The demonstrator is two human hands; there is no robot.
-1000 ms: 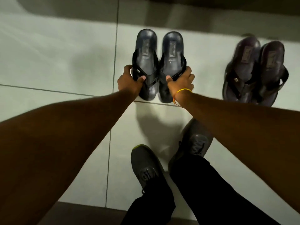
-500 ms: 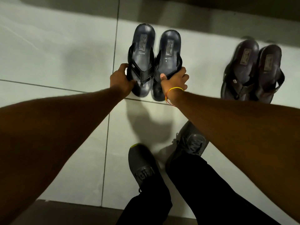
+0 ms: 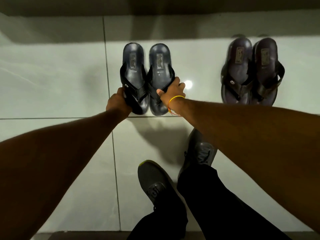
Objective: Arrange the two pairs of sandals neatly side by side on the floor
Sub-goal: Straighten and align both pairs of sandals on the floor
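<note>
Two pairs of sandals lie on the pale tiled floor (image 3: 52, 80), heels pointing away from me. The dark blue pair is in the middle: my left hand (image 3: 116, 102) grips the toe end of its left sandal (image 3: 133, 73), and my right hand (image 3: 171, 94), with a yellow thread at the wrist, grips the strap of its right sandal (image 3: 160, 66). These two sandals touch side by side. The dark brown pair (image 3: 251, 71) rests at the right, its sandals close together, roughly a sandal's length from the blue pair.
A shadowed wall base (image 3: 155, 7) runs along the far edge behind the sandals. My own feet in grey sneakers (image 3: 155, 181) and black trousers stand on the tiles below my arms. Dark tile joints (image 3: 107, 80) cross the floor.
Both hands still grip the blue pair. The view has shifted, so more of the far wall shows. My right hand has slid further onto its sandal's strap, and the pair sits straighter.
</note>
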